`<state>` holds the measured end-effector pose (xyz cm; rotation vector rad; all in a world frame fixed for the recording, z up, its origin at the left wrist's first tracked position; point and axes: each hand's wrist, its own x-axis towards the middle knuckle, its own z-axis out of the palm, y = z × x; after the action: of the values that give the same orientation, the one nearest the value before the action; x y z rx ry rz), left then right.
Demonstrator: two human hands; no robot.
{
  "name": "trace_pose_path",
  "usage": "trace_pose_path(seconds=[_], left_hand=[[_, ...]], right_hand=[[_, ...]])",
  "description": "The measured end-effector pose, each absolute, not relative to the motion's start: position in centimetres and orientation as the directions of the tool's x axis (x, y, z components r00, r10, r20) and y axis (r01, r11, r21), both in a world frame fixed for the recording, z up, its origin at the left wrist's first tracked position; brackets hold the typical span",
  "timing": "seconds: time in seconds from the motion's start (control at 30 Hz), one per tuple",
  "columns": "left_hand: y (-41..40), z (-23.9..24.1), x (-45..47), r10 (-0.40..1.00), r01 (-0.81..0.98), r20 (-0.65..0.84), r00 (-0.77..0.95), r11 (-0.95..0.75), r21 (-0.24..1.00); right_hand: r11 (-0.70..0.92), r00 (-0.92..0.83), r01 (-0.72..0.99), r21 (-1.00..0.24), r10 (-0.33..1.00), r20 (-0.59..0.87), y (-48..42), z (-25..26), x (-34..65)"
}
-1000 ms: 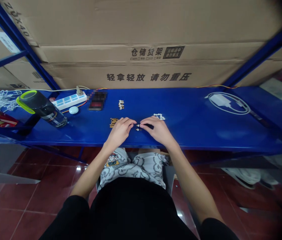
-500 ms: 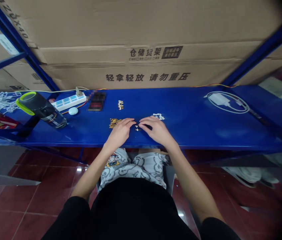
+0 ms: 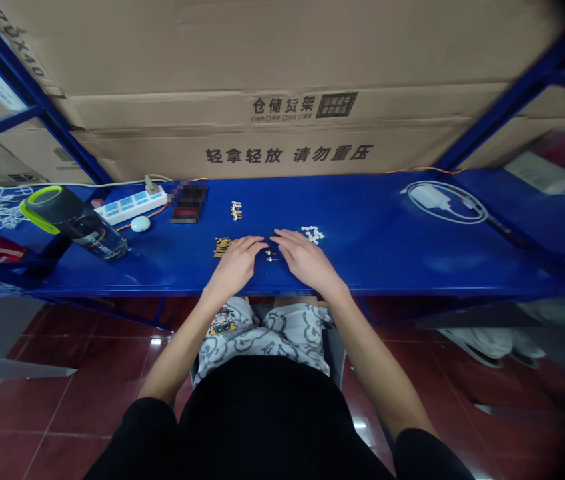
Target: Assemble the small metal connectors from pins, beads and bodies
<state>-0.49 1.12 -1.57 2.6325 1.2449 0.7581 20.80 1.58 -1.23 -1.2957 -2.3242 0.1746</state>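
Observation:
My left hand (image 3: 236, 261) and my right hand (image 3: 303, 257) rest side by side on the blue shelf (image 3: 387, 253), palms down with fingers stretched forward. Between their fingertips lie two tiny white-and-metal parts (image 3: 269, 256). A small heap of brass-coloured pieces (image 3: 221, 247) sits just left of my left hand. A cluster of small white pieces (image 3: 311, 233) lies beyond my right hand. Farther back stands a little group of assembled pieces (image 3: 235, 210). Neither hand grips anything that I can see.
A dark bottle with a green-rimmed lid (image 3: 69, 220) lies at the left, beside a white power strip (image 3: 129, 203), a small pale round object (image 3: 140, 223) and a dark device (image 3: 188, 202). A white charger with coiled cable (image 3: 439, 200) lies at the right. Cardboard boxes (image 3: 282, 87) fill the back.
Both hands have flattened out; the right hand's pinch near the tiny parts has loosened, and the two parts now lie free between the fingertips. The view has shifted slightly.

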Motion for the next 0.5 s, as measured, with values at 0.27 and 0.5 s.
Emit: trace_pose_path(seconds=[0.27,0.5], left_hand=[[1.12,-1.54,-0.44,0.763,0.692,0.373,0.529,-0.642,0.331],[1.08,-1.49,-0.36,0.759,0.698,0.376,0.532,-0.644,0.312]], right_hand=[[0.557,-0.454,0.772,-0.305,0.82,0.348,1.6,-1.3,20.83],[0.557,-0.459,0.778,-0.292,0.82,0.341,1.5,-1.07,20.8]])
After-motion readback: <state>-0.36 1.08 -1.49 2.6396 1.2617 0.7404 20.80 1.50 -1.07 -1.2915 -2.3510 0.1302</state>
